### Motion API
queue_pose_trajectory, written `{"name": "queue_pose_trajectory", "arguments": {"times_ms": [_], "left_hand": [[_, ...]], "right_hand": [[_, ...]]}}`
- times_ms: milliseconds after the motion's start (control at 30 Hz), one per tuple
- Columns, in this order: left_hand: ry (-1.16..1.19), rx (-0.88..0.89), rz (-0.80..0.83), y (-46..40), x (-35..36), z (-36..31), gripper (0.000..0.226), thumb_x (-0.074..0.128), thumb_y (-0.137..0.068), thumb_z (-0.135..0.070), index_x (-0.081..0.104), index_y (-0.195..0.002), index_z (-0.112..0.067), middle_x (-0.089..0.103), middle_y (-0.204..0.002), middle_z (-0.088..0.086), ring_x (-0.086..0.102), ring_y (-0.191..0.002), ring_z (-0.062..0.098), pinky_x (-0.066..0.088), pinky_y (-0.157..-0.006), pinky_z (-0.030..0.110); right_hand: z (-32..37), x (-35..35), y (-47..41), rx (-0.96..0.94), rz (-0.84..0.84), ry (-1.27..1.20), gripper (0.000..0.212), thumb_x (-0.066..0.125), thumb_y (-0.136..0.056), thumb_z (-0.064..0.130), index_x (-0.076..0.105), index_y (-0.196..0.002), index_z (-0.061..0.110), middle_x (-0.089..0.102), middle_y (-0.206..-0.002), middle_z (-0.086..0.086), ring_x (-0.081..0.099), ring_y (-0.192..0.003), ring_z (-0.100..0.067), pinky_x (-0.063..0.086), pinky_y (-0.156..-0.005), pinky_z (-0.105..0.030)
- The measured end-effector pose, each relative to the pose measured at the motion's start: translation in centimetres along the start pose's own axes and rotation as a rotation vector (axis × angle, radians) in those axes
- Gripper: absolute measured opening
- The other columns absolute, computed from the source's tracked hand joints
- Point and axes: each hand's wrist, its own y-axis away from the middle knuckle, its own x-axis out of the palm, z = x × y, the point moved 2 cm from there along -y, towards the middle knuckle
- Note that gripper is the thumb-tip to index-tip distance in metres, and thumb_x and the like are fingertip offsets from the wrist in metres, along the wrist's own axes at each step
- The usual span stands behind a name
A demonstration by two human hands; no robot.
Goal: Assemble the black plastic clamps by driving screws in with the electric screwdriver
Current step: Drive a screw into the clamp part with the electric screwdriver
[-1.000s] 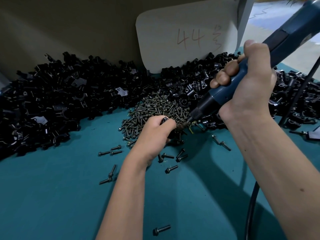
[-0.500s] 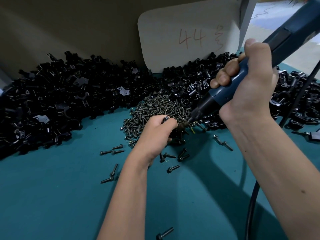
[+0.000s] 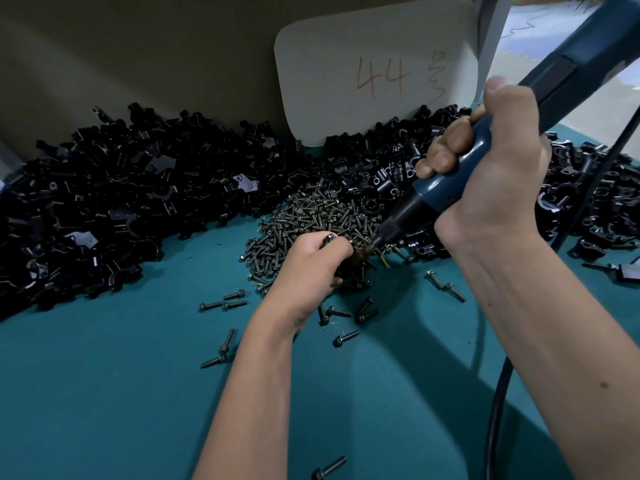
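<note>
Beside the screw pile (image 3: 311,216) | left hand (image 3: 311,265) grips a black clamp (image 3: 330,238) | right hand (image 3: 485,174) fist-wrapped round the electric screwdriver (image 3: 446,188), tip angled down onto clamp

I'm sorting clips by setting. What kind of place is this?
Probably a factory assembly bench: heaps of black plastic clamps, a screw pile, a corded electric screwdriver, and a card marked 44.

Pale card (image 3: 374,67) marked "44" upright at back; teal tabletop (image 3: 104,393); beige wall (image 3: 138,46) behind.
</note>
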Motion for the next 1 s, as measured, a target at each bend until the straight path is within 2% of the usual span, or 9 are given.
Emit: {"name": "queue_pose_trajectory", "arguments": {"times_ms": [133, 267, 433, 633, 833, 933, 1000], "left_hand": [[-0.040, 0.019, -0.028, 0.04, -0.03, 0.22, 0.016, 0.057, -0.092, -0.022, 0.050, -0.078, -0.018, 0.042, -0.067, 0.001, 0.039, -0.057, 0.014, 0.029, -0.039, 0.012], [-0.027, 0.014, -0.014, 0.07, 0.09, 0.03, 0.014, 0.057, -0.081, -0.030, 0.051, -0.079, -0.018, 0.043, -0.069, 0.003, 0.039, -0.051, 0.010, 0.029, -0.039, 0.012], [-0.030, 0.001, -0.013, 0.00, 0.12, 0.15, 0.014, 0.057, -0.078, -0.033, 0.051, -0.076, -0.021, 0.043, -0.071, 0.003, 0.040, -0.053, 0.011, 0.030, -0.039, 0.012], [-0.078, 0.028, -0.015, -0.36, 0.41, 0.35, 0.017, 0.056, -0.078, -0.036, 0.050, -0.078, -0.019, 0.045, -0.074, 0.003, 0.044, -0.068, 0.016, 0.035, -0.044, 0.015], [-0.083, 0.032, -0.028, -0.37, 0.42, 0.42, 0.018, 0.055, -0.078, -0.038, 0.047, -0.071, -0.024, 0.044, -0.073, 0.001, 0.045, -0.068, 0.015, 0.038, -0.047, 0.016], [-0.098, 0.041, -0.033, -0.28, 0.47, 0.29, 0.019, 0.055, -0.078, -0.039, 0.044, -0.069, -0.026, 0.042, -0.072, 0.000, 0.044, -0.069, 0.016, 0.039, -0.050, 0.019], [-0.104, 0.047, -0.037, -0.20, 0.50, 0.23, 0.020, 0.055, -0.078, -0.039, 0.043, -0.070, -0.025, 0.040, -0.071, 0.000, 0.042, -0.069, 0.017, 0.037, -0.054, 0.028]], "right_hand": [[-0.10, -0.15, -0.04, 0.007, -0.017, -0.009, 0.024, 0.058, -0.099, 0.018, 0.042, -0.082, 0.014, 0.043, -0.060, -0.003, 0.040, -0.047, -0.018, 0.040, -0.052, -0.029], [-0.08, -0.27, -0.12, 0.001, -0.036, -0.006, 0.026, 0.057, -0.101, 0.017, 0.043, -0.080, 0.014, 0.043, -0.059, -0.003, 0.040, -0.046, -0.018, 0.040, -0.051, -0.029], [0.06, -0.07, -0.18, 0.002, -0.028, -0.007, 0.029, 0.059, -0.099, 0.017, 0.042, -0.075, 0.015, 0.043, -0.058, -0.002, 0.040, -0.045, -0.018, 0.040, -0.050, -0.029], [0.18, -0.25, -0.46, 0.019, -0.032, -0.006, 0.030, 0.059, -0.101, 0.016, 0.042, -0.076, 0.015, 0.043, -0.057, -0.002, 0.040, -0.045, -0.018, 0.040, -0.050, -0.029], [0.11, -0.39, -0.60, 0.013, -0.035, -0.006, 0.030, 0.060, -0.100, 0.017, 0.042, -0.077, 0.015, 0.044, -0.057, -0.001, 0.040, -0.045, -0.018, 0.041, -0.051, -0.029], [0.03, -0.41, -0.61, 0.012, -0.034, -0.002, 0.028, 0.061, -0.100, 0.018, 0.043, -0.079, 0.014, 0.044, -0.058, -0.002, 0.041, -0.045, -0.018, 0.041, -0.052, -0.030], [0.03, -0.44, -0.62, 0.012, -0.040, 0.000, 0.027, 0.061, -0.100, 0.018, 0.043, -0.080, 0.014, 0.044, -0.058, -0.002, 0.041, -0.046, -0.018, 0.041, -0.052, -0.030]]}}
